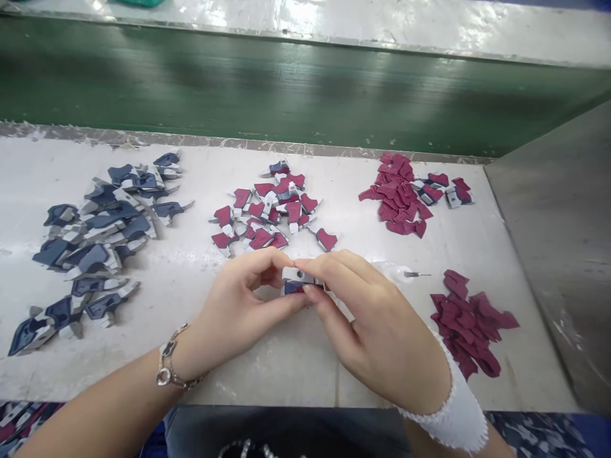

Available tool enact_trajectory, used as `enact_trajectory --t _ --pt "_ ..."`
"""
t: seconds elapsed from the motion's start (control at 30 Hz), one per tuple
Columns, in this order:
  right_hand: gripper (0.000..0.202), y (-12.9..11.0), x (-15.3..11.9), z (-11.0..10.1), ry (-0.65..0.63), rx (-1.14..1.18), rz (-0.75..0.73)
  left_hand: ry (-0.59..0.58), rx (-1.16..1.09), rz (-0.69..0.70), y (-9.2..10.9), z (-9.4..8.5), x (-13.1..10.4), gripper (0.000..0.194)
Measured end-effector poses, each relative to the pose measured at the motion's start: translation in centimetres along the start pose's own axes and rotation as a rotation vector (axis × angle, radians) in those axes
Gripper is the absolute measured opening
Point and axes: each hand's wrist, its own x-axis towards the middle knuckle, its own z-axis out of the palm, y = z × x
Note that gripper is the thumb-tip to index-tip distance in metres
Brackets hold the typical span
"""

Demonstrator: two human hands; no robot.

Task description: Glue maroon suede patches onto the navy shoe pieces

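Between my two hands, above the near middle of the white table (267,375), is a small grey and dark-blue plastic part (296,277) with a hole in its grey face. The fingers and thumb of my left hand (243,305) pinch its left side. My right hand (367,312) grips its right end with thumb and fingers, covering much of it. A sliver of dark red shows at its lower edge. Just beyond my hands lies a pile of similar grey and blue parts with dark-red faces (260,238).
Grey-blue parts (95,222) without red faces are heaped at the left. Dark-red pieces (396,197) lie back right, with more red pieces (468,324) nearer. A clear bottle with a needle tip (413,274) lies by my right hand. A green wall (286,95) and metal panel (563,222) border the table.
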Motion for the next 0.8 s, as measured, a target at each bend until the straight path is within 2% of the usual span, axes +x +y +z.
enact_trajectory --t 0.13,0.6,0.8 --pt "0.025 0.21 -0.17 -0.19 0.011 0.000 -0.024 -0.029 -0.040 -0.042 -0.03 0.01 0.12 0.013" --pt "0.019 -0.40 -0.12 0.35 0.043 -0.057 -0.009 0.009 0.111 0.062 0.43 -0.05 -0.15 0.007" --pt "0.022 0.17 -0.06 -0.06 0.023 -0.012 -0.007 0.009 0.089 0.078 0.34 0.17 -0.02 0.015"
